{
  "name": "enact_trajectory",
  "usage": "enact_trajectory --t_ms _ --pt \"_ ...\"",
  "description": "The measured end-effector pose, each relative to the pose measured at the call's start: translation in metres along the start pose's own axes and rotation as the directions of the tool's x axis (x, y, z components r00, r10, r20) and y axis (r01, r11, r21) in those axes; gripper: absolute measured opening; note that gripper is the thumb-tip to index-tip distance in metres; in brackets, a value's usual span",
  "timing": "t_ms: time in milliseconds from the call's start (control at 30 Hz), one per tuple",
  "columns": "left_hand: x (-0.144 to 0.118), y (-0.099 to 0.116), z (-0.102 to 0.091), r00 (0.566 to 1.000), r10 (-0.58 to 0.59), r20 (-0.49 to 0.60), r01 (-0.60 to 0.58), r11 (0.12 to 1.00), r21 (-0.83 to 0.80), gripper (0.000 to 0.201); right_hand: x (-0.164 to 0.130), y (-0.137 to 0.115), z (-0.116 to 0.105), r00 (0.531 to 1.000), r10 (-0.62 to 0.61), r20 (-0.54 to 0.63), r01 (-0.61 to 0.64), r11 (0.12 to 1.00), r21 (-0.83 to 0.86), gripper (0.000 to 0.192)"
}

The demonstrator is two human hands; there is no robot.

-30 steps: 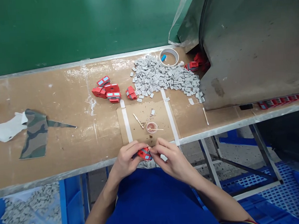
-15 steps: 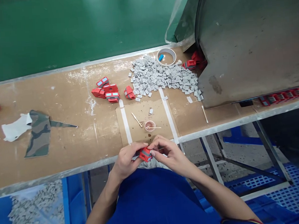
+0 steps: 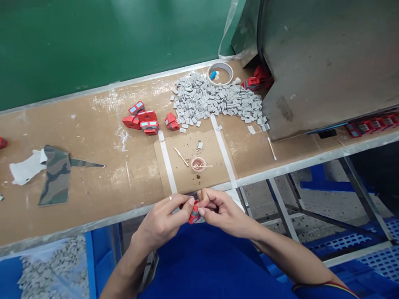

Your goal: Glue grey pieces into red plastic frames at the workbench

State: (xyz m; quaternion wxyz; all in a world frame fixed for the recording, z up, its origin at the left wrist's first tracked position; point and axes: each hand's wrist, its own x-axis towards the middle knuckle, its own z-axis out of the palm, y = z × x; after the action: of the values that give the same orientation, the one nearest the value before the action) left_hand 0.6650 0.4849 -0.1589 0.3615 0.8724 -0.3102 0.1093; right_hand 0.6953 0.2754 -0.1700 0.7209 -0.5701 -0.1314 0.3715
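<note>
Just off the table's front edge, my left hand (image 3: 166,218) is closed on a small red and grey plastic toy part (image 3: 193,216), held between thumb and fingers. My right hand (image 3: 223,210) pinches at the right side of the same part, thumb and forefinger touching it; any smaller piece between those fingertips is hidden. Straight ahead on the cardboard lies a small round cup (image 3: 198,164) of brownish stuff with a thin stick across it. Beside the cup are a cotton swab (image 3: 181,157) and one small grey tile (image 3: 200,145).
A large heap of grey tiles (image 3: 217,99) lies behind, with a tape roll (image 3: 220,74) at its back. Several red parts (image 3: 144,119) sit left of it. Camouflage cloth (image 3: 55,175) lies at left. A metal panel (image 3: 332,62) stands at right, and a blue bin (image 3: 101,266) below.
Both hands have shifted slightly lower with the red toy part, which is now tilted and more covered by fingers. The view has moved a little, showing more red parts at the far left.
</note>
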Motion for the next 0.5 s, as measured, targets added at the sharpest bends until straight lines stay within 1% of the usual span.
enact_trajectory --t_ms 100,167,233,267,333,400,467,500 --pt "-0.003 0.003 -0.008 0.998 0.042 0.036 -0.046 0.991 0.122 0.021 0.0 0.002 0.003 1.0 -0.012 0.0 0.012 1.0 0.014 0.042" --pt "-0.007 0.002 -0.009 0.998 0.057 0.007 -0.058 0.991 0.118 0.022 0.001 0.003 0.003 0.998 -0.067 -0.017 0.066 0.997 -0.047 0.038" --pt "-0.011 -0.001 -0.004 0.996 0.043 -0.083 -0.039 0.998 0.042 0.025 0.001 0.002 0.002 0.988 -0.14 -0.071 0.13 0.982 -0.139 0.032" --pt "-0.012 -0.002 0.0 0.989 0.021 -0.143 -0.022 1.0 -0.002 0.027 0.001 0.002 0.003 0.982 -0.158 -0.106 0.14 0.977 -0.158 0.032" --pt "-0.014 -0.004 0.011 0.964 -0.024 -0.263 0.006 0.998 -0.07 0.031 0.001 0.003 0.006 0.978 -0.145 -0.148 0.13 0.986 -0.108 0.038" --pt "-0.013 -0.006 0.021 0.931 -0.062 -0.36 0.017 0.992 -0.127 0.037 0.001 0.006 0.011 0.985 -0.112 -0.134 0.113 0.994 0.001 0.046" --pt "-0.011 -0.006 0.028 0.913 -0.112 -0.393 0.025 0.975 -0.22 0.043 0.001 0.01 0.016 0.984 -0.126 -0.125 0.135 0.989 0.064 0.048" --pt "-0.011 -0.006 0.03 0.913 -0.147 -0.38 0.038 0.959 -0.28 0.045 0.001 0.011 0.017 0.978 -0.147 -0.147 0.158 0.985 0.07 0.047"
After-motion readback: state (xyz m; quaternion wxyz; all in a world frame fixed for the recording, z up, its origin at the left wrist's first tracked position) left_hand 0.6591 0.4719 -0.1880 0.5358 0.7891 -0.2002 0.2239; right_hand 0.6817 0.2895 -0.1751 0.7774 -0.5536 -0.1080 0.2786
